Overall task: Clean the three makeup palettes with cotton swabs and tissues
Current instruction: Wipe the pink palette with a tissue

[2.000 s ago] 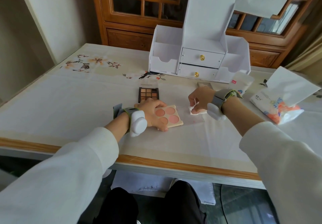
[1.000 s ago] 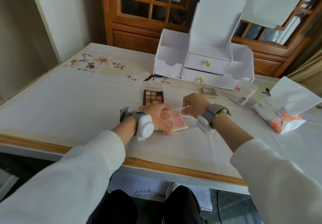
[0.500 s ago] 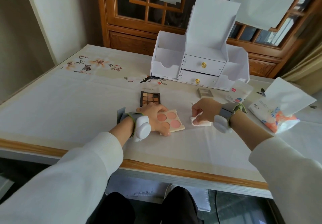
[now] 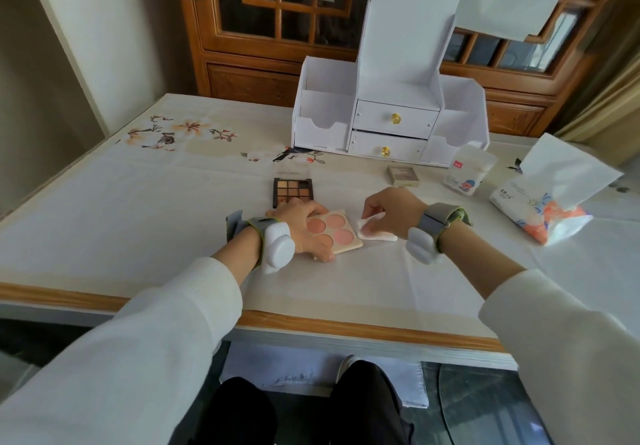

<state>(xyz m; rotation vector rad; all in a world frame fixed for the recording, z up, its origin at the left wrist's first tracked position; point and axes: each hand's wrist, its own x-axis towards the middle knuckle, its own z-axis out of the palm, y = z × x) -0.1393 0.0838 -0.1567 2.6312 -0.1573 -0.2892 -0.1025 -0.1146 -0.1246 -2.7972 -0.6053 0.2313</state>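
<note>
The left hand (image 4: pixel 304 228) holds flat the stiff, light blush palette (image 4: pixel 337 233) by its edges (the powder is fragile); the right hand (image 4: pixel 389 214) beside it pinches a soft folded tissue (image 4: pixel 375 233).

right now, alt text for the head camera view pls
Seated at a floral-clothed table, a person's left hand steadies a pink blush palette while the right hand presses a folded tissue beside it; behind lie a brown eyeshadow palette and white drawer organizer.

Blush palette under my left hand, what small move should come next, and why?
Probably bring the folded tissue from beside the blush palette onto its pans. The left hand already pins the palette flat, and the right hand pinches the tissue on the table, not yet on the palette.
</note>
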